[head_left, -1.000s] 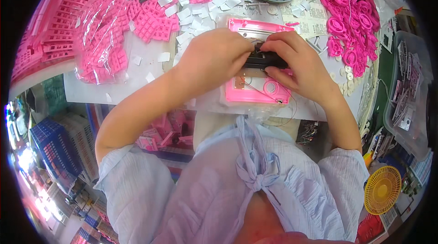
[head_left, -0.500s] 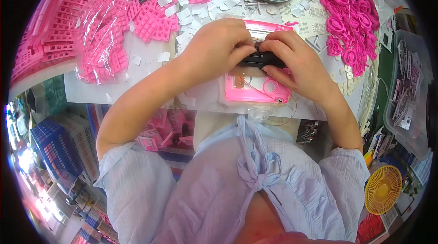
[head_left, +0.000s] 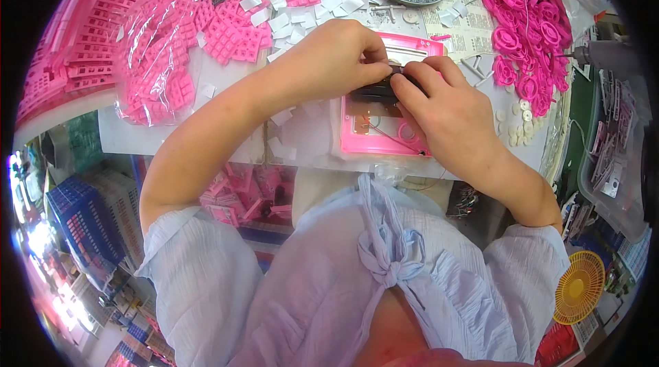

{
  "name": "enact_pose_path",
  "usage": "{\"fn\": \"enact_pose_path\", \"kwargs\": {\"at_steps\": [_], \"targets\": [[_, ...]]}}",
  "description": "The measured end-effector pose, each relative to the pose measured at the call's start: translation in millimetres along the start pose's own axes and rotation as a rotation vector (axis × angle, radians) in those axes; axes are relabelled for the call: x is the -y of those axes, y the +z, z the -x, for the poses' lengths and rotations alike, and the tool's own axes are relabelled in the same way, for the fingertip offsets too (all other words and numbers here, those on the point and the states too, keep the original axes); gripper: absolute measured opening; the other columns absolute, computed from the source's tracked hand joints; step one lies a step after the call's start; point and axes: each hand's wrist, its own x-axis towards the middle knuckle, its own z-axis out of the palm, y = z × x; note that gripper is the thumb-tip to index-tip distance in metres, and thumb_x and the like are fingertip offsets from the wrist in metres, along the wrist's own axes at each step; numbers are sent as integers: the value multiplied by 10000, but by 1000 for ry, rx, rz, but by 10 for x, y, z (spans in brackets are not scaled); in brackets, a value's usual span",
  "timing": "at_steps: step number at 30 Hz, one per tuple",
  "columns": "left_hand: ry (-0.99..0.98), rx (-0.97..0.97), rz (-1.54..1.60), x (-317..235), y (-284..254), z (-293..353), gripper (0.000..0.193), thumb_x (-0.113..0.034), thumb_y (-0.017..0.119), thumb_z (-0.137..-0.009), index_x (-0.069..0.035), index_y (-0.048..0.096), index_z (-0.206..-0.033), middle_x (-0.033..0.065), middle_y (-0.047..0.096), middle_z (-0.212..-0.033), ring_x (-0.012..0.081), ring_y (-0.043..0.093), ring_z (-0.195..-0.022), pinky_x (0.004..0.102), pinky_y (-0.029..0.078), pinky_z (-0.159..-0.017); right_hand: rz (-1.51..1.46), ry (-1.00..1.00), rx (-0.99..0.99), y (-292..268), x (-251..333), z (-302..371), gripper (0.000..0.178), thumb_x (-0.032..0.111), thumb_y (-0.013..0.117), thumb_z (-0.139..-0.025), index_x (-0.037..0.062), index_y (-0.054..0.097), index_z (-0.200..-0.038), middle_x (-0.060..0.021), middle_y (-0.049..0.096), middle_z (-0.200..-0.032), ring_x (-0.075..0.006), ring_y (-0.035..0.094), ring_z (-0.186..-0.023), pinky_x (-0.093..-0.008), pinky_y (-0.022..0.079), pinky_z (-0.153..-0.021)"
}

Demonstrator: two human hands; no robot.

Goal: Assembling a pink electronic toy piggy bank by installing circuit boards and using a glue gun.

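Observation:
A pink plastic casing (head_left: 353, 143) with a clear window and thin wires lies on the worktable in front of me. Over its middle is a long black part (head_left: 374, 94), whose exact kind I cannot make out. My left hand (head_left: 347, 58) pinches at the upper edge of the black part, its thumb and fingertips together. From the other side my right hand (head_left: 449, 108) grips the same part, thumb and fingers bent round its right end. Both hands hide much of the part and the casing's right side.
Pink keypads in a clear bag (head_left: 154, 58) lie left. White paper squares (head_left: 336, 2) sit beyond my hands, beside a round tray of screws (head_left: 406, 1). Magenta rings (head_left: 528, 20) and white discs (head_left: 522, 127) are at right. A powered screwdriver (head_left: 607, 55) juts in nearby.
My right hand has shifted nearer to me and wraps more over the black part. The left fingers have moved slightly right. The powered screwdriver at the right edge has swung lower.

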Motion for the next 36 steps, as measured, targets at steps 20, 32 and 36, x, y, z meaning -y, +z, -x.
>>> {"fn": "enact_pose_path", "kwargs": {"at_steps": [20,32,36], "targets": [[-60,159,48,13,-46,-182,209,-173,736,-833,16,723,-923,81,687,-749,145,629,-683,313,507,-651,-42,-160,28,-44,-222,-90,118,140,694,-712,55,678,-792,-60,634,-925,-238,606,-944,-343,580,-637],[55,97,-46,-18,30,-210,180,-156,729,-828,8,716,-901,109,693,-755,170,639,-673,321,505,-642,-153,-146,181,-210,-397,-90,345,112,721,-751,46,696,-1088,-72,650,-962,-259,615,-958,-368,571,-736],[-91,154,-2,-75,-13,-186,167,-148,733,-840,6,717,-904,102,698,-759,172,637,-668,322,503,-638,-264,-46,-10,-43,-380,104,422,114,774,-730,63,676,-1137,-74,655,-1021,-266,619,-995,-366,561,-779]]}}
